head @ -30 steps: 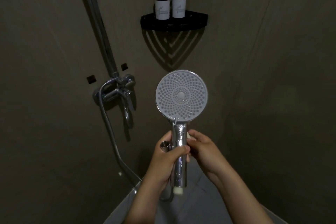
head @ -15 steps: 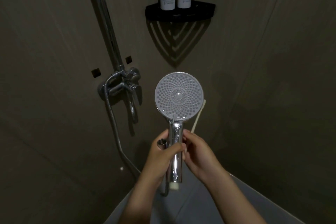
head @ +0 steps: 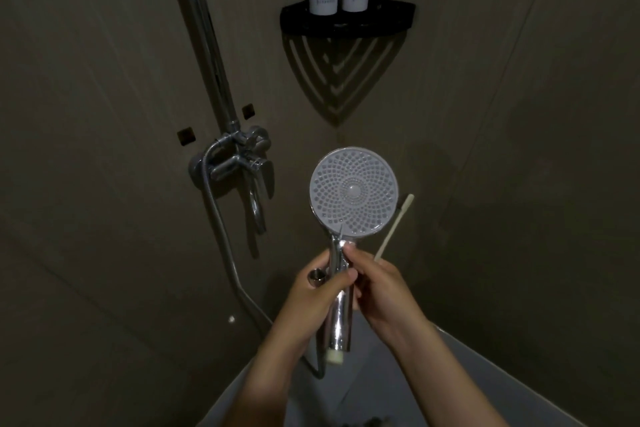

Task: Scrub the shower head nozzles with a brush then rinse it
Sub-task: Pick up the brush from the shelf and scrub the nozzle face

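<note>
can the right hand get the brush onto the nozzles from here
Probably yes. The right hand holds the brush beside the shower head, whose nozzles face the person with nothing across them; the left hand grips only the handle.

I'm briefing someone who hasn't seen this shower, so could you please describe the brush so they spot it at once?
Find the round grey shower head held mid-frame. Just beyond its right rim the brush, a thin pale stick, slants upward from the right hand. It alone is slim and cream-coloured; the neighbouring handle is chrome.
</note>
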Action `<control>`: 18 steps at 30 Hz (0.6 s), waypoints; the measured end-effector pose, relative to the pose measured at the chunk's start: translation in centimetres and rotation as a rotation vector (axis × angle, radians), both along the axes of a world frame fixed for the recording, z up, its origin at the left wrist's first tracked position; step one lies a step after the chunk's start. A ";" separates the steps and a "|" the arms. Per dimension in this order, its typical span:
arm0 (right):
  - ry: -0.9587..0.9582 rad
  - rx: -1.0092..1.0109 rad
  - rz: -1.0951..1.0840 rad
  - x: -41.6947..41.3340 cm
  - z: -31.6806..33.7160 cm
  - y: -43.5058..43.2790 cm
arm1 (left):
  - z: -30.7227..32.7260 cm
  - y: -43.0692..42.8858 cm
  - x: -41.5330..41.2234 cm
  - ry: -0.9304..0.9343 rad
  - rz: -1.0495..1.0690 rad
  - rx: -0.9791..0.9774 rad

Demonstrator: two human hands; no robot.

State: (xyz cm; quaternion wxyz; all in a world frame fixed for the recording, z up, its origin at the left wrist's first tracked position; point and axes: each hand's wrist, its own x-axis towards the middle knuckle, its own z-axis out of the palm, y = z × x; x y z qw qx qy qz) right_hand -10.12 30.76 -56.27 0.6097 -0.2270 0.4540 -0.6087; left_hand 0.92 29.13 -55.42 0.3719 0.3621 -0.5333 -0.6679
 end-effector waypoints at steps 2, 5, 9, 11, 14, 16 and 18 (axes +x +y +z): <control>0.020 -0.001 -0.023 0.0 -0.1 -0.1 | -0.2 -0.2 -0.1 -0.023 -0.001 0.008; -0.015 -0.016 -0.086 0.0 -0.5 -0.7 | -0.2 -0.8 -0.3 -0.041 0.000 -0.023; 0.020 -0.030 -0.104 0.0 -0.7 -1.6 | -0.1 -1.5 -0.4 -0.007 0.038 -0.018; 0.055 -0.022 -0.116 0.2 -0.6 -2.3 | -0.7 -2.1 -0.2 -0.024 0.118 0.029; 0.080 0.013 -0.123 0.1 -0.8 -3.7 | -1.7 -3.2 0.7 -0.087 0.244 0.086; 0.089 0.033 -0.138 0.1 -1.3 -4.7 | -2.2 -4.2 1.5 -0.109 0.314 0.088; 0.094 0.052 -0.149 0.1 -1.9 -5.7 | -2.5 -5.5 2.3 -0.109 0.392 0.109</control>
